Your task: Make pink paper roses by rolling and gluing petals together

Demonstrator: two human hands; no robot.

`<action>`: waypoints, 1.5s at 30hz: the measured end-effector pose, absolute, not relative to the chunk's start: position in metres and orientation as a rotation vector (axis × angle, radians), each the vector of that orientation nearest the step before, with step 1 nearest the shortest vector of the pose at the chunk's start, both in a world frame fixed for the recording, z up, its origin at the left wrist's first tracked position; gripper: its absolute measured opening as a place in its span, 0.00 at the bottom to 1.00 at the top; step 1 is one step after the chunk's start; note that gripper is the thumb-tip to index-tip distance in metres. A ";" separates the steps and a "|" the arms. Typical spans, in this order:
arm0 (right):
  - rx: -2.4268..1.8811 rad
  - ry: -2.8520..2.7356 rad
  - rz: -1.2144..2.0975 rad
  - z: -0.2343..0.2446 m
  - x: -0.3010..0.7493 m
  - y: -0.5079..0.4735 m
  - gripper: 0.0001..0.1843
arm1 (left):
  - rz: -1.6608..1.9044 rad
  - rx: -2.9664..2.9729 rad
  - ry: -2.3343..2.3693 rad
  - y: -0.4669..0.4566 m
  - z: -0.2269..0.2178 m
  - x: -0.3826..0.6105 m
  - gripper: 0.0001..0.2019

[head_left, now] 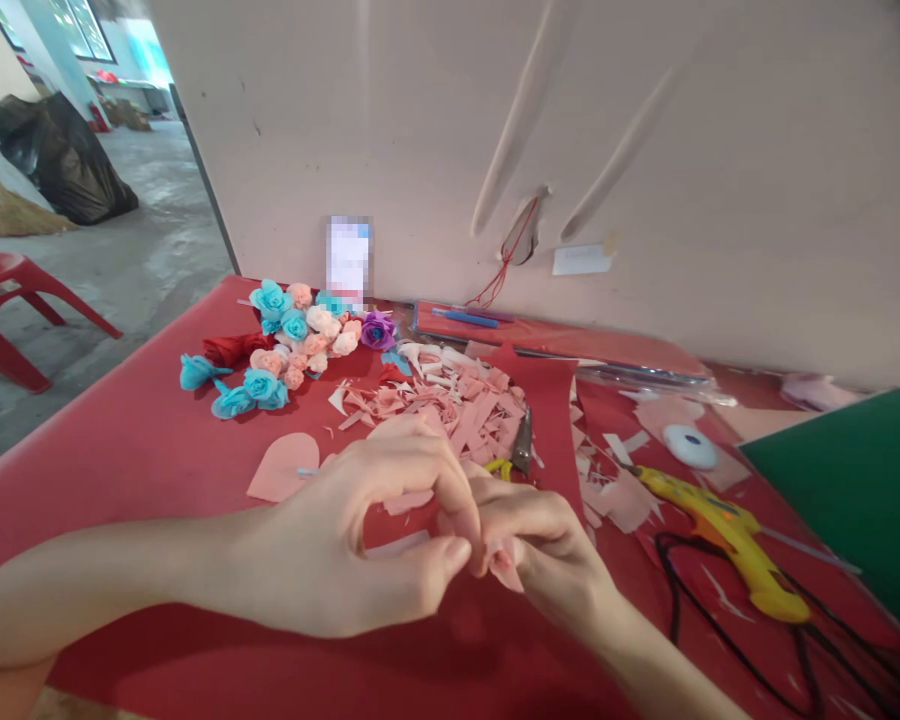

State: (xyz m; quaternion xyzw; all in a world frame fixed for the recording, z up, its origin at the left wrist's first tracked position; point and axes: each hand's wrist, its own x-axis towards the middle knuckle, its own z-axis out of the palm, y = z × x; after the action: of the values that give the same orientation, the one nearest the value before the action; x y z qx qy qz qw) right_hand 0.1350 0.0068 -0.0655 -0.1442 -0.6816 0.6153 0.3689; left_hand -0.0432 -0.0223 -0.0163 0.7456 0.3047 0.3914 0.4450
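A small rolled pink paper rosebud [503, 565] is pinched between the fingers and thumb of my right hand [547, 545]. My left hand [390, 520] meets it from the left, thumb and forefinger curled into a ring, their tips close together right beside the bud. Whether anything is between those tips is hidden. Beyond my left wrist lies a pink heart-shaped paper piece [286, 468]. A heap of pink paper scraps [480, 400] sits behind both hands, with yellow-handled scissors [499, 468] partly covered at its edge.
Finished paper roses [292, 325] in blue, pink, white, red and purple cluster at the back left. A phone [348, 262] leans on the wall behind. To the right lie a yellow glue gun [720, 540] with black cord, a white round object [690, 446] and a green sheet [855, 500].
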 end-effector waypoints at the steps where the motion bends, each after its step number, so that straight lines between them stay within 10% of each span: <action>1: -0.366 -1.776 1.557 -0.064 0.135 0.007 0.12 | 0.953 1.857 0.765 -0.022 -0.016 -0.044 0.06; 11: -0.416 -1.904 1.357 -0.058 0.135 0.008 0.12 | 0.974 1.858 0.757 -0.022 -0.016 -0.046 0.07; 29: -0.533 -1.057 2.136 -0.056 0.123 -0.013 0.04 | 1.051 1.631 0.749 -0.013 -0.023 -0.036 0.08; 45: -0.661 -1.442 1.751 -0.054 0.129 -0.008 0.05 | 1.147 1.719 0.764 -0.007 -0.032 -0.036 0.08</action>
State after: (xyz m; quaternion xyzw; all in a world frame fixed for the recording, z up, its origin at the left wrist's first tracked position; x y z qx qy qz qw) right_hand 0.1292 -0.0081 -0.0539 -0.2587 -0.5645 0.6856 0.3799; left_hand -0.0364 -0.0072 -0.0318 0.6960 0.3093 0.4645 0.4519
